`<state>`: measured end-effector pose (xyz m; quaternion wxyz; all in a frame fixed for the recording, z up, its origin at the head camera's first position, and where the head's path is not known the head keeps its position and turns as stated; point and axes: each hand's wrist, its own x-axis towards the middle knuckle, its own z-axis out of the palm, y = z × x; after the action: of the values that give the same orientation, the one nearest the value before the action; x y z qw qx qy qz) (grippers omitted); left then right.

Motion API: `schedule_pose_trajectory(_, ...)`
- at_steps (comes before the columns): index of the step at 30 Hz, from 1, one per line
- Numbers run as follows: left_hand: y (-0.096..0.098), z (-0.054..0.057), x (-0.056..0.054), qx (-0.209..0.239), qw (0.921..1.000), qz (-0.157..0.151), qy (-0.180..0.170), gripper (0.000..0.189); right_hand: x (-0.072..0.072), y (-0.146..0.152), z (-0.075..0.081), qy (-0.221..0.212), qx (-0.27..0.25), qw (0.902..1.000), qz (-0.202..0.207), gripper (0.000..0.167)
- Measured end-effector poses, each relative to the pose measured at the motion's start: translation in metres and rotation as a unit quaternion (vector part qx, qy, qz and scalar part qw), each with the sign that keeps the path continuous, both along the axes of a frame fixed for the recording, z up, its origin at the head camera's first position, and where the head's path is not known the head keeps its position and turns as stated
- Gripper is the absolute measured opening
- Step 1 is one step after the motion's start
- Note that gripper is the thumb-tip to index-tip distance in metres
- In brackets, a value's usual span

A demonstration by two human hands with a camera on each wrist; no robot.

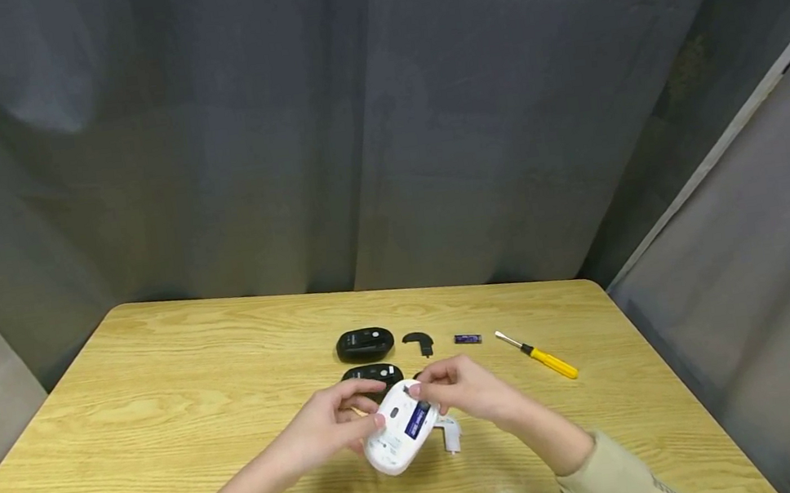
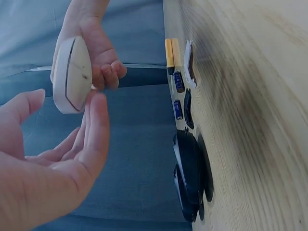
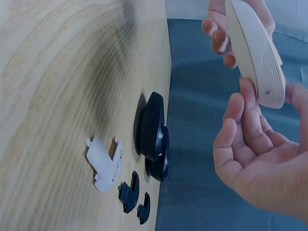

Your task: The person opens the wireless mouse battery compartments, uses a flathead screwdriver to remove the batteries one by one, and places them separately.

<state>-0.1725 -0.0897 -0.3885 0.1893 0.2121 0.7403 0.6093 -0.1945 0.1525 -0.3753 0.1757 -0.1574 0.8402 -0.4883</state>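
A white computer mouse (image 1: 390,446) is held above the table, underside up. A purple-blue battery (image 1: 417,420) shows in its compartment. My right hand (image 1: 470,390) pinches one end of the mouse between thumb and fingers, as the right wrist view shows. Around the mouse's left side lies my left hand (image 1: 323,430); in the left wrist view its thumb (image 2: 31,102) stands apart from the mouse, with fingertips close by its lower edge. On the table below, partly hidden by the mouse, is a white battery cover (image 1: 451,435).
Two black mice lie underside up behind the hands, a far one (image 1: 365,345) and a nearer one (image 1: 374,373). Right of them are a black battery cover (image 1: 419,340), a loose battery (image 1: 468,339) and a yellow-handled screwdriver (image 1: 553,361). A smaller black cover (image 3: 144,209) also lies there.
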Motion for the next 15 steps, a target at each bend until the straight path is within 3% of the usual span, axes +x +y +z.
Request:
schedule_pose_trajectory(4,0.0008,-0.0007,-0.0001,-0.033,0.9962,0.051,0.062,0.052,0.0016,0.0034,-0.0021,-0.015,-0.038,0.9987,-0.031,0.032)
schedule_pose_trajectory(8,0.0024,-0.003,0.0007,-0.059,0.9847,0.093,0.135,0.058,0.0027,0.0063,-0.0033,-0.04,-0.089,0.9934,-0.06,0.037)
schedule_pose_trajectory(15,0.0089,-0.0076,0.0073,-0.143,0.947,0.129,0.257,0.08,0.0037,0.01,-0.0084,-0.062,-0.139,0.984,-0.092,0.042)
